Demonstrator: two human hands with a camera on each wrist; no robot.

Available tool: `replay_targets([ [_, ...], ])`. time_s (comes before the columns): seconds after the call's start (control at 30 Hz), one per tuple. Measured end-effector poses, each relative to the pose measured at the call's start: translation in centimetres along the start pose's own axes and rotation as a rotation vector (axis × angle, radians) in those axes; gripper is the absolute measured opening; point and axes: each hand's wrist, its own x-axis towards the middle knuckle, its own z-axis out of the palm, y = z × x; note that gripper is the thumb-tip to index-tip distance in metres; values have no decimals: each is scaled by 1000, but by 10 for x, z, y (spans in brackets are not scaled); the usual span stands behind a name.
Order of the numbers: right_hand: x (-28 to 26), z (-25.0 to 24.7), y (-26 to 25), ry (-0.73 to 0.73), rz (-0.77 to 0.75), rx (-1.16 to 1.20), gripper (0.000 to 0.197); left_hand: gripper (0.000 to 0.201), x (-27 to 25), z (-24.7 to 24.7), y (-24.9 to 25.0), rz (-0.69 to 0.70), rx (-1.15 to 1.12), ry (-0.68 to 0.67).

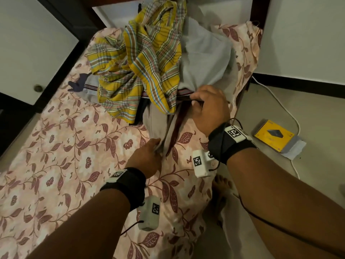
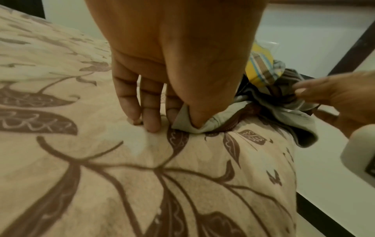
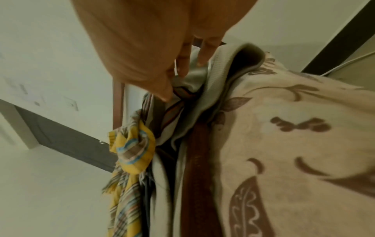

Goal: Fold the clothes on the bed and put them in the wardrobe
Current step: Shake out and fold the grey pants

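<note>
Both hands pinch soft grey knit garment [image 1: 158, 116]: left hand [image 1: 147, 157] hem, right hand [image 1: 210, 107] striped waistband; wrist views alone show ribbing.

A home bedroom: a bed [image 1: 56, 146] under a floral sheet, a heap of clothes [image 1: 149, 62] on it, white wardrobe doors [image 1: 28, 53] alongside.

The head view looks steeply down from above the bed [image 1: 56, 165], taking in its right edge, both forearms and the floor beside it. The left wrist view sits low and close over the sheet, facing along the left hand [image 2: 172, 56] toward the clothes pile [image 2: 261, 70]. The right wrist view, equally close, faces along the right hand [image 3: 142, 48] into the same pile; all three share it.
</note>
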Motion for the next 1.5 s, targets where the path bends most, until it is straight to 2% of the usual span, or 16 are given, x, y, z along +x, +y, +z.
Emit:
replay_targets([
  [0.07, 4, 1, -8, 16, 31, 85, 21, 52, -6, -13, 1, -11, -9, -40],
  [0.2, -2, 12, -30, -88, 379, 152, 49, 72, -49, -33, -4, 2, 73, -62],
  [0.3, 32, 9, -92, -217, 495, 149, 48, 79, -97, -45, -18, -20, 74, -67],
  [0.4, 105, -33, -206, -146, 422, 522, 31, 68, -153, -59, -34, -53, 4, -50],
  [0.5, 122, -89, -311, -273, 113, 1055, 30, 35, -204, -68, -61, -119, -125, 48],
  [0.53, 97, -105, -333, -333, 0, 1169, 32, 28, -221, -70, -69, -130, -242, 116],
  [0.63, -4, -110, -352, -693, -71, 1026, 23, 63, -269, -72, -80, -121, -781, 377],
  [0.77, -181, -71, -302, -1163, -115, 697, 16, 73, -331, -60, -91, -286, -1378, 394],
  [0.83, -262, -61, -273, -1358, -107, 635, 11, 74, -360, -41, -92, -288, -1376, 291],
  [0.9, -321, -64, -249, -1460, -140, 619, 9, 42, -381, -13, -97, -217, -1030, 226],
  [0.97, -353, -66, -218, -1426, -184, 553, 9, 10, -395, 22, -116, -216, -744, 305],
  [1.07, -355, -63, -169, -1155, -115, 268, 14, 23, -414, 84, -171, -340, -598, 411],
  [1.2, -316, -50, -145, -672, 423, 110, 18, 27, -473, 110, -196, -653, -1013, 971],
  [1.27, -307, -38, -132, -566, 650, 204, 15, 41, -507, 110, -216, -978, -1329, 1216],
  [1.37, -321, -17, -133, -576, 743, 198, 36, 59, -545, 104, -265, -1171, -1463, 1449],
  [1.5, -347, 14, -170, -574, 727, 212, 90, 103, -556, 120, -296, -1211, -910, 1239],
])
